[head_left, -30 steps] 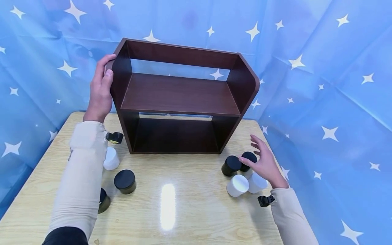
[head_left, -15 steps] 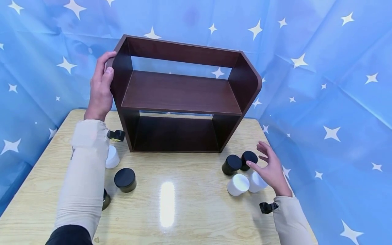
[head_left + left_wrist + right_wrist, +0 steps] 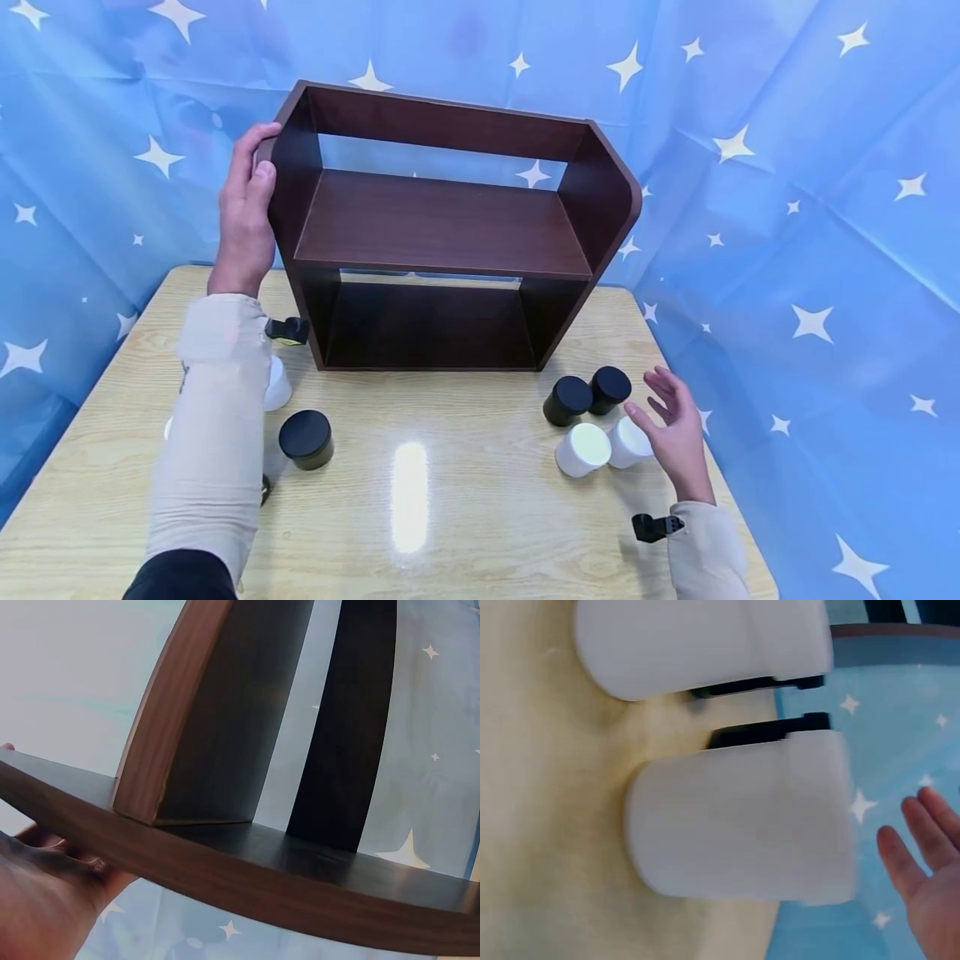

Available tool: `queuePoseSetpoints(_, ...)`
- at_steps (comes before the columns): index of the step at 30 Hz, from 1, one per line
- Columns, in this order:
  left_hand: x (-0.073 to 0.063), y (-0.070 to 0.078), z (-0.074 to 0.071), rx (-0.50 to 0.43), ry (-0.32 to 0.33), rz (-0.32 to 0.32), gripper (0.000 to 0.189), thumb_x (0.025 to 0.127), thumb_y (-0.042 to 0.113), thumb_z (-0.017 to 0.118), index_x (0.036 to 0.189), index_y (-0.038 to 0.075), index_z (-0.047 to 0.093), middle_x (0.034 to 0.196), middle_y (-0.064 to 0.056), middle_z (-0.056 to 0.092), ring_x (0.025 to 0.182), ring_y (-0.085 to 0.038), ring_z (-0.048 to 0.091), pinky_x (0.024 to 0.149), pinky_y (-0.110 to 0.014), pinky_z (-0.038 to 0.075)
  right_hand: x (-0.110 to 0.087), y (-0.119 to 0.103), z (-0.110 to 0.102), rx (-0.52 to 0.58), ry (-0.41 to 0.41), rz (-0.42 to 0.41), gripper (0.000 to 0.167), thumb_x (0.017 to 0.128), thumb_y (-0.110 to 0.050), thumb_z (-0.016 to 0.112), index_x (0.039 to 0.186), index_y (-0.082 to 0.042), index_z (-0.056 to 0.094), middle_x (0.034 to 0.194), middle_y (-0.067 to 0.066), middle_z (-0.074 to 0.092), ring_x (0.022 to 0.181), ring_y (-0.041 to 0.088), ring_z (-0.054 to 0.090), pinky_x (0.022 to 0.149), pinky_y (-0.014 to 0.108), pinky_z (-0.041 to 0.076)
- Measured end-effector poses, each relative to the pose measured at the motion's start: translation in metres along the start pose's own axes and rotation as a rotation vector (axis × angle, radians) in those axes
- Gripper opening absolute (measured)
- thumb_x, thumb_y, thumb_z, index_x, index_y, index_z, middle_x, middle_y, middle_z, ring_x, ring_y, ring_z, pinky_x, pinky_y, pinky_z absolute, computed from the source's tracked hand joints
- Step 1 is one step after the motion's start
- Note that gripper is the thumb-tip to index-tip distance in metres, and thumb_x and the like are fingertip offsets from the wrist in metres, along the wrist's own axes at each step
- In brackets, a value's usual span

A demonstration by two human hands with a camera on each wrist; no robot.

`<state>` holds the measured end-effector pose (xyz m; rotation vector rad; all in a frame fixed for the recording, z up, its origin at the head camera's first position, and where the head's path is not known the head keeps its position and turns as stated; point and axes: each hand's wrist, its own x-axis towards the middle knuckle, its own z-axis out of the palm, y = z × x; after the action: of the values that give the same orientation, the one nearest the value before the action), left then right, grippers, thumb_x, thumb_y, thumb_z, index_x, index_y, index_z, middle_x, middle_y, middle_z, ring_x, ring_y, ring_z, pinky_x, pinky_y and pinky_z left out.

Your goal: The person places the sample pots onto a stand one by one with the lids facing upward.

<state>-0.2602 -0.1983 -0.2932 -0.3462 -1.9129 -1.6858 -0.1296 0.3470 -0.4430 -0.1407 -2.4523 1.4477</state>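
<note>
My left hand [image 3: 246, 217] grips the left side panel of a dark brown two-tier wooden shelf [image 3: 442, 221], the thumb toward its front edge. The left wrist view shows the same shelf [image 3: 247, 859] with the hand [image 3: 52, 900] against the panel's outer side. My right hand [image 3: 678, 429] hovers with parted fingers beside a white lidded jar [image 3: 630, 442], holding nothing. In the right wrist view that hand [image 3: 934, 877] appears apart from the nearer white jar [image 3: 742, 821]. Another white jar [image 3: 582, 450] and two black jars, one nearer [image 3: 567, 401] and one behind [image 3: 611, 389], stand close by.
On the left of the wooden table [image 3: 480, 517] are a black jar [image 3: 307, 439] and a white jar [image 3: 277, 385] partly behind my left sleeve. Another dark jar is mostly hidden there. A blue star-printed curtain [image 3: 810, 233] surrounds the table's back and sides.
My right hand has drawn back toward me and rightward, away from the black jars to beside the white one. The left hand keeps its hold on the shelf; the view has shifted slightly.
</note>
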Motion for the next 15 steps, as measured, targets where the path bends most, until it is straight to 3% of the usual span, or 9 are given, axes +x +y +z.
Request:
queuePoseSetpoints(3,0.000,-0.001,0.002,-0.002,0.006,0.005,0.045,0.102,0.031,0.034,0.145,0.033,0.048,0.149,0.004,0.045,0.127,-0.016,0.045,0.095,-0.031,0.040,-0.004,0.009,0.003,0.040,0.060,0.040,0.071,0.087,-0.005,0.076,0.149,-0.010,0.042,0.141,0.004,0.055,0.128,-0.001,0.051,0.103,0.011,0.042)
queuePoseSetpoints(6,0.000,-0.001,0.003,0.002,0.008,0.006,0.045,0.102,0.031,0.034,0.145,0.034,0.048,0.149,0.004,0.045,0.127,-0.015,0.044,0.096,-0.031,0.040,-0.007,0.021,0.006,0.109,0.141,0.029,0.068,0.085,-0.001,0.076,0.146,-0.009,0.046,0.142,0.011,0.055,0.128,0.001,0.053,0.101,0.011,0.043)
queuePoseSetpoints(11,-0.001,0.000,0.003,-0.002,0.009,0.000,0.045,0.102,0.032,0.034,0.145,0.034,0.048,0.150,0.005,0.044,0.128,-0.015,0.044,0.096,-0.031,0.040,-0.014,0.031,0.015,0.211,0.256,-0.006,0.061,0.082,0.005,0.076,0.138,-0.001,0.052,0.132,0.008,0.061,0.125,0.005,0.057,0.100,0.013,0.044)
queuePoseSetpoints(15,-0.001,0.000,0.003,-0.018,0.012,0.000,0.046,0.102,0.031,0.035,0.146,0.033,0.048,0.151,0.005,0.043,0.128,-0.015,0.043,0.097,-0.031,0.040,-0.021,0.039,0.022,0.191,0.261,0.031,0.062,0.082,0.002,0.078,0.138,0.000,0.052,0.132,0.005,0.060,0.126,0.003,0.056,0.101,0.012,0.043)
